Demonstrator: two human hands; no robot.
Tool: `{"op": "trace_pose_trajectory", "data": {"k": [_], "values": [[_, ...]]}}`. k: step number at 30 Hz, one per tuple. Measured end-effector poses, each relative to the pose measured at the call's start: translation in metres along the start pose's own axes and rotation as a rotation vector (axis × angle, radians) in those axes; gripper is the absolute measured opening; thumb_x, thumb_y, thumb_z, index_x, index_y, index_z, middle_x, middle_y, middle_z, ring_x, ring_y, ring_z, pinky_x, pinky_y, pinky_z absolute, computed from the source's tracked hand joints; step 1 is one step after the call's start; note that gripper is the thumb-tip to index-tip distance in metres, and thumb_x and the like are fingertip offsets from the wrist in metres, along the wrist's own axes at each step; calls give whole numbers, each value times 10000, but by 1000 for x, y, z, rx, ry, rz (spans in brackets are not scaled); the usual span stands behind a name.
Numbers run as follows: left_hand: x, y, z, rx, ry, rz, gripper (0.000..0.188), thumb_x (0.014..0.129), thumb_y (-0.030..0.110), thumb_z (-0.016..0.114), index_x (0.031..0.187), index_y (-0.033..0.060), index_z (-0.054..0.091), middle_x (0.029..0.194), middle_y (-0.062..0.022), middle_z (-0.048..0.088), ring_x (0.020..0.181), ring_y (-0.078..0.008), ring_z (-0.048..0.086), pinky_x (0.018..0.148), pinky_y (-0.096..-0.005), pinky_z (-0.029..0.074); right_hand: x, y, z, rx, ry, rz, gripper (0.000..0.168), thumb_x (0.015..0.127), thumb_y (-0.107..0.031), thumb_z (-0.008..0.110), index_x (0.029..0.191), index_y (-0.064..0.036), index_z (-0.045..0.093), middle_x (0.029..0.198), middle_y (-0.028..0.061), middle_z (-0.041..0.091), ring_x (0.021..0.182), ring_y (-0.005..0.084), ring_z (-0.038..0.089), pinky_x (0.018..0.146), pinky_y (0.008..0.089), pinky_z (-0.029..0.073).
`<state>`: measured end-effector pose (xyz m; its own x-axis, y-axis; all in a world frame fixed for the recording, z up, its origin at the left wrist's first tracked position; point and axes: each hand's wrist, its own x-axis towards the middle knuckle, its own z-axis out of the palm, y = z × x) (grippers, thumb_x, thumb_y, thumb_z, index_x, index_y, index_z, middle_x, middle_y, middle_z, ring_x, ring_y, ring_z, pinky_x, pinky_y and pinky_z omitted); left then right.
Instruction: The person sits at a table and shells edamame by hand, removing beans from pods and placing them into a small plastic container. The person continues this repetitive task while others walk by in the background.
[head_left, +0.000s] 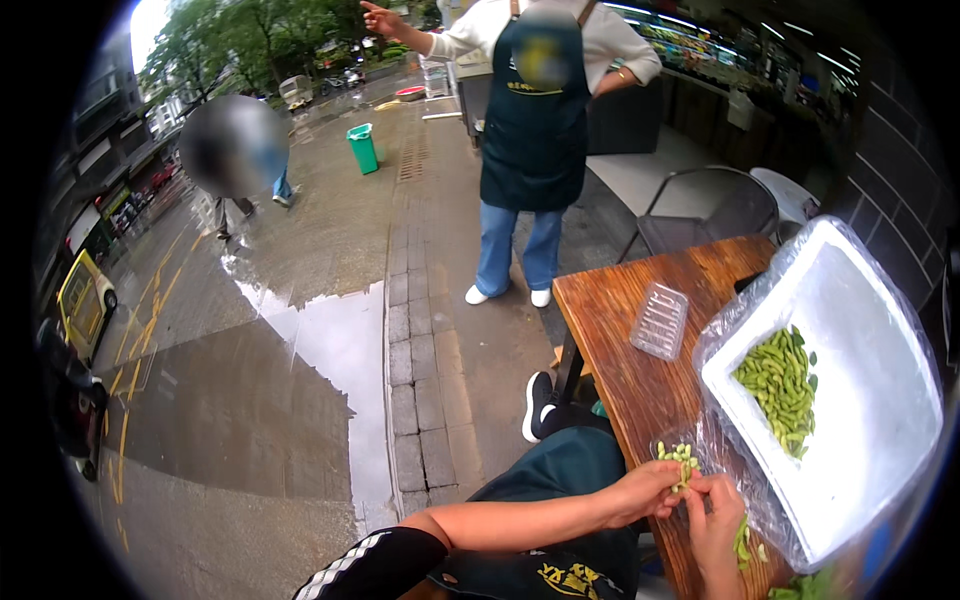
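Over the edge of a wooden table, my left hand and my right hand meet, pinching one green soybean pod between their fingertips. Just beyond them, shelled green beans lie in what looks like a clear plastic tray, partly hidden by my fingers. To the right, a white foam box lined with clear plastic film holds a heap of whole green pods. Loose pods or empty shells lie beside my right wrist.
A ribbed clear plastic tray rests on the table's far part. A person in a dark apron stands beyond the table, one arm stretched out. A metal chair is behind the table. Green leaves lie at the bottom right.
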<state>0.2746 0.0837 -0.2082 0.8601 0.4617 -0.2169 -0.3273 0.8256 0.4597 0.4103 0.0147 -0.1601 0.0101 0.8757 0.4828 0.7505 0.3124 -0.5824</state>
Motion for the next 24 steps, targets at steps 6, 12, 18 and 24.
{"op": "trace_pose_trajectory", "data": {"k": [6,12,18,24], "values": [[3,15,5,-194,-11,53,261,981,208,418,1075,-9,527,1009,-103,587,905,-212,595,827,-327,511,7,-2,-10,-47,147,14,135,744,41,650,848,4,573,776,134,580,680,295,573,585,352,449],[25,22,6,-75,69,67,497,996,357,325,1207,-66,478,1140,-165,553,1086,-270,532,992,-378,414,-22,4,-67,-320,167,286,134,801,-15,624,924,0,572,783,131,580,672,282,585,587,344,455],[45,32,5,292,164,334,530,999,383,302,1176,-65,525,1148,-172,585,1133,-242,518,1014,-342,360,-41,0,-106,-624,48,348,106,808,-62,623,911,-50,598,762,116,614,695,292,610,606,361,475],[42,39,8,458,162,443,475,998,335,337,1187,-64,512,1163,-178,582,1145,-253,525,1037,-356,354,26,19,-128,-437,127,318,80,847,-87,587,836,-12,612,765,139,625,671,275,609,615,335,471]]}}
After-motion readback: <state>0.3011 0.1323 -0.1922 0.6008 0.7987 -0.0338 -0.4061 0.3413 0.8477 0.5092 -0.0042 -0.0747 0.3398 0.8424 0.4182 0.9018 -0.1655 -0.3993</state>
